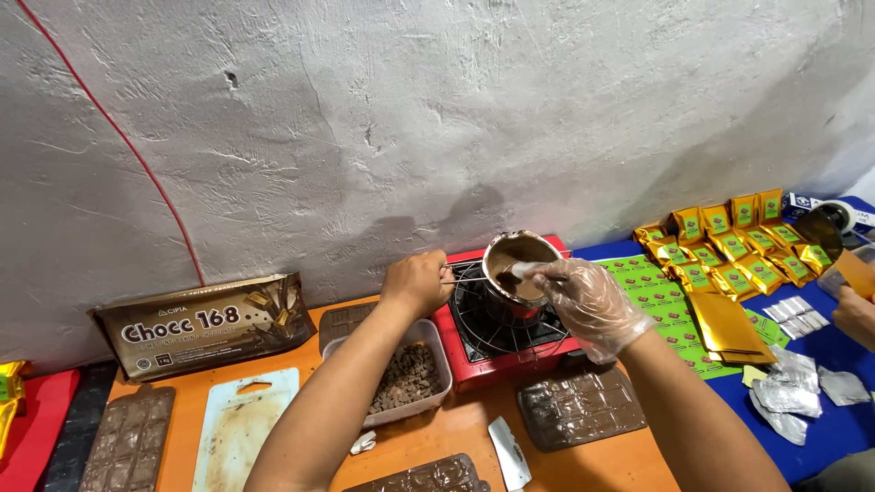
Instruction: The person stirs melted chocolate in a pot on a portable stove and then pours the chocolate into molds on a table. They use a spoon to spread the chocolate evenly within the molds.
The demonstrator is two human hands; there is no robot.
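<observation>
My left hand (417,282) is bare and grips the thin wire handle of a small metal pot (518,264) that sits on a red portable stove (497,333). The pot holds melted brown chocolate. In a clear plastic glove, my right hand (588,305) holds a pale spatula (527,271) with its end dipped in the chocolate. Below my left arm stands a clear tub of chocolate pieces (406,375).
Filled chocolate moulds (581,405) (128,439), a white cutting board (239,426) and a brown chocolate package (205,323) lie on the orange table. Gold and green pouches (729,246) and silver wrappers (793,387) cover the blue cloth at right, where another person's hand (857,314) shows.
</observation>
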